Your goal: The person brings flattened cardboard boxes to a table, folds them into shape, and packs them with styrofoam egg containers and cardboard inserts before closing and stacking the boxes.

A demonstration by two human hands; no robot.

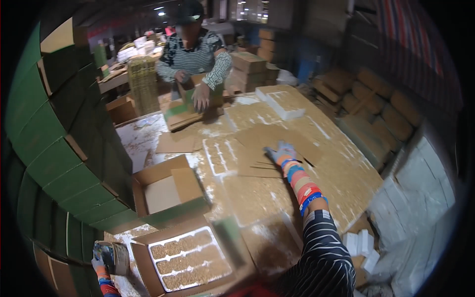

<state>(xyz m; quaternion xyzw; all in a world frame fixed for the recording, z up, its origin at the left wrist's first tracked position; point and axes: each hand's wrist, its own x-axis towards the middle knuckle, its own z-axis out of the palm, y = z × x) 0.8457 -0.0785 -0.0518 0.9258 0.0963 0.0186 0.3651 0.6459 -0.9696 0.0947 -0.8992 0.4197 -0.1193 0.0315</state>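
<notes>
My right hand (281,151), in a grey glove, reaches far across the work surface. Its fingers are spread flat on a stack of brown cardboard sheets (257,157). At the lower left, my left hand (100,253), also gloved, grips the side of a rounded tan-and-dark object (118,258) whose kind I cannot make out. Between my arms stands an open green-and-brown carton (143,267). Inside it lies a white foam tray (190,258) with rows of brown granular fill. Beyond it is another open carton (195,200) with a pale bottom.
Stacked green cartons (54,143) wall off the left side. Across the table a co-worker (190,64) handles a carton (213,91). Filled trays (316,128) cover much of the surface, with one raised tray (282,101) at the back. White foam blocks (363,243) and wrapped stacks (415,198) stand at right.
</notes>
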